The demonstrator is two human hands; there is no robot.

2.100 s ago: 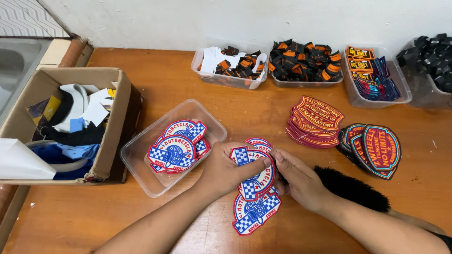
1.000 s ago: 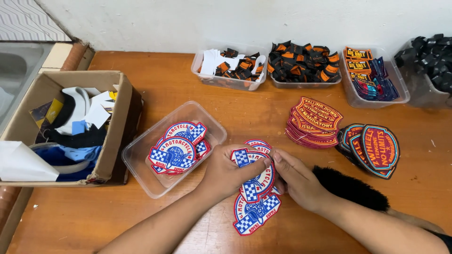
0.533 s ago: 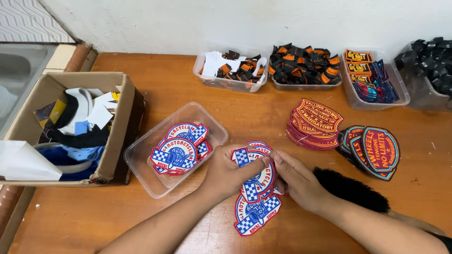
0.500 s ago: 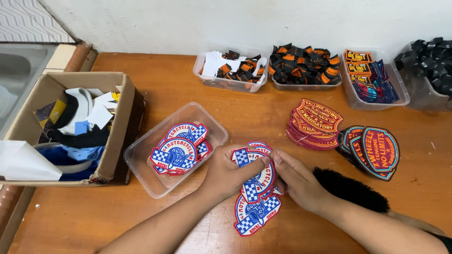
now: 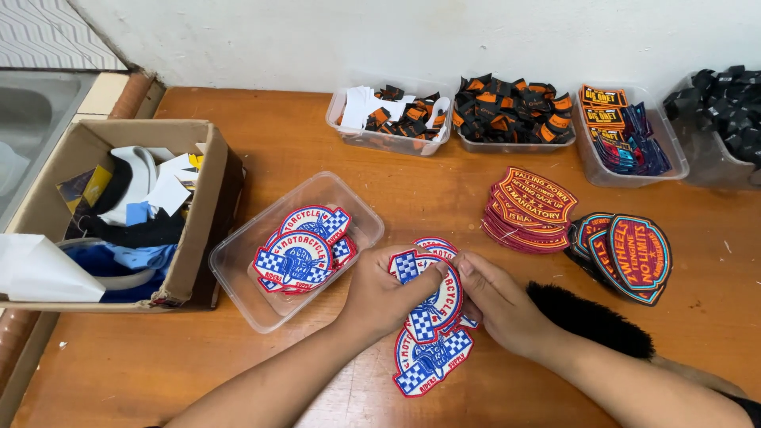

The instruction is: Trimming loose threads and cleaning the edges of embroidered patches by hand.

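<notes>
Between both sets of fingers: top checkered round patch, pinched by left hand and right hand.
Beneath fingers: patch pile on surface.
Left of fingers: clear tray.
Technique: peel one patch only, steadying the pile.

Bystanders on the wooden table
Cardboard box at nine o'clock; red patches at two; black brush at four.

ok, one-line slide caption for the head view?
Both hands, left hand and right hand, hold round checkered patches beside a clear tub.
</notes>
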